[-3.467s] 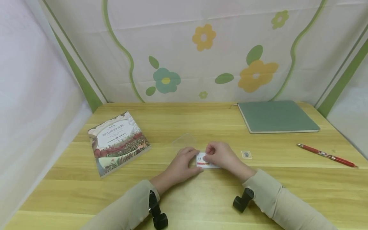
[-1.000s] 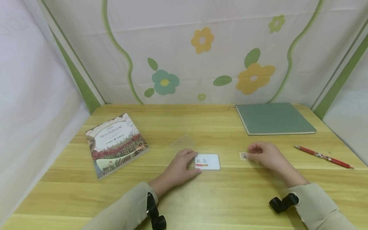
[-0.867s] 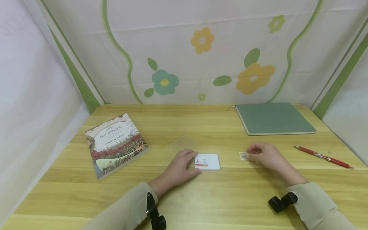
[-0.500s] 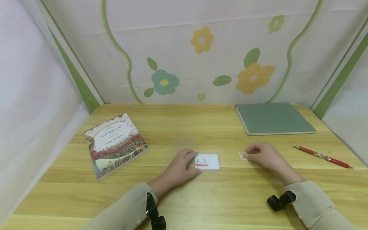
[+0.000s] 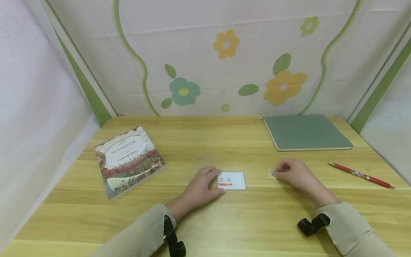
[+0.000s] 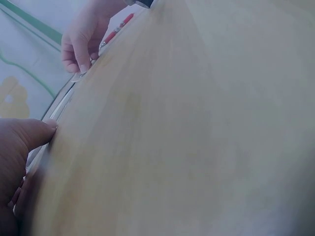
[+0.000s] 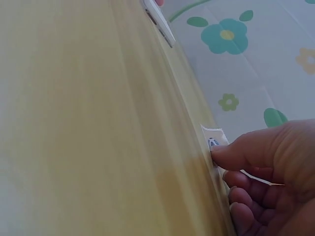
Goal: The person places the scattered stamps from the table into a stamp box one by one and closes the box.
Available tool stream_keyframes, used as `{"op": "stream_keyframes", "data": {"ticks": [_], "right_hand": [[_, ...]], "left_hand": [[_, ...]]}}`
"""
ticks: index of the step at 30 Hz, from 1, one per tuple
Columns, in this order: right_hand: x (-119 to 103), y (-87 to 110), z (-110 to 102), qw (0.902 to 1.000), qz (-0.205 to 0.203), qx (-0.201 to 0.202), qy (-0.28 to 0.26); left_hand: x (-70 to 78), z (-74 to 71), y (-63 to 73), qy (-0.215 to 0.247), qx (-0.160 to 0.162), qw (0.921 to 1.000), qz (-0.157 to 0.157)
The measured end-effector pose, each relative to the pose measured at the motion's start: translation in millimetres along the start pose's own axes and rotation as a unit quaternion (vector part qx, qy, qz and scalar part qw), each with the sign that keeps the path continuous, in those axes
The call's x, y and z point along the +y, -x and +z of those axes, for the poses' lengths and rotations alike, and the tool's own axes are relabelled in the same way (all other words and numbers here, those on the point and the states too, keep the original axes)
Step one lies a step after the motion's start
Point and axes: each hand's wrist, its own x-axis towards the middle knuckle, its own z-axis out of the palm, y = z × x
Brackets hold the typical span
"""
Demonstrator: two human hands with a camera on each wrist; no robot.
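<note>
My left hand (image 5: 201, 186) holds a slim white rounded block (image 5: 237, 181) flat on the table by its left end, index finger at the far corner and thumb at the near one. The block carries a dark "U" logo, small print and a red-orange strip; dark slots show along its edge in the right wrist view. Over to the right, my right hand (image 5: 294, 174) pinches the right side of a small square stamp-like paper (image 5: 272, 173) between thumb and index finger. In the right wrist view the paper (image 7: 213, 133) tilts up at the thumb (image 7: 231, 155); its right part is hidden.
A thin clear plastic piece (image 5: 204, 157) lies just beyond my left hand. At the left is an illustrated paperback (image 5: 130, 162). A green notebook (image 5: 306, 132) lies at the back right, with a red pen (image 5: 361, 175) in front of it.
My right hand was over the white block 3.5 s ago; it has since moved right and taken hold of the stamp-like paper. Over the last second both hands have barely moved.
</note>
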Motion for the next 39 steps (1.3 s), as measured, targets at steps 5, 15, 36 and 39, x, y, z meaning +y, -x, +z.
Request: {"op": "stream_keyframes", "data": {"ticks": [5,15,36,39], "right_hand": [[-1.2,0.7,1.0,1.0,-0.004,0.004,-0.001],[2.8,-0.9,-1.1,0.9996,-0.005,-0.017,-0.02],[5.4,-4.1,-5.0,0.9704,0.039,-0.049,-0.233],[2.9,-3.8,-1.5,0.9658,0.037,-0.044,-0.253]], "left_hand": [[1.7,-1.1,0.7,0.001,-0.001,1.0,-0.003],[0.5,0.8,0.8,-0.002,-0.001,1.0,-0.002],[2.4,-1.6,0.3,-0.003,-0.006,1.0,-0.007],[2.6,-1.7,0.3,-0.002,-0.007,1.0,-0.007]]}}
